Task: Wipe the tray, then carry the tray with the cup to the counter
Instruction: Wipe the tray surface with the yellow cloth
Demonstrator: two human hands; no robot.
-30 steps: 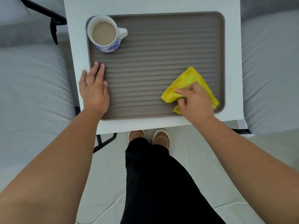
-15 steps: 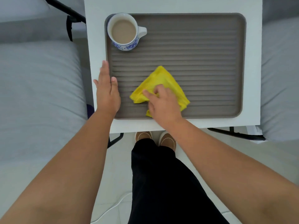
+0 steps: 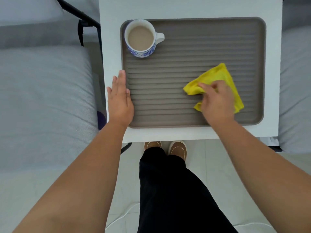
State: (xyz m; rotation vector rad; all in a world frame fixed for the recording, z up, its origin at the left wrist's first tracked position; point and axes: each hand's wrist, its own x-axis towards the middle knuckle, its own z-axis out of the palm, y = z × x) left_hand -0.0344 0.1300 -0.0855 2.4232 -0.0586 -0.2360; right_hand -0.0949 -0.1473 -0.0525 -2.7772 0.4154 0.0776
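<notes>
Evenly lit, bright and soft, with no single source evident. Shadows faint: thin dark lines between the ridges of the tray (image 3: 193, 52), a slight one beneath the cup (image 3: 141, 38). No glare on the white desk (image 3: 272, 81), though near washed out. Slight motion blur on the right hand (image 3: 217, 101) and the cloth (image 3: 217, 76). Wide-angle bowing toward the edges; forearms stretched large at the bottom corners. Overall mildly soft.

Grey-brown ribbed tray (image 3: 193, 41) lies flat on white counter (image 3: 190, 7), long side across. White cup (image 3: 141, 38) with blue pattern stands upright in tray's far left corner, handle pointing right, filled with milky tan drink.
</notes>
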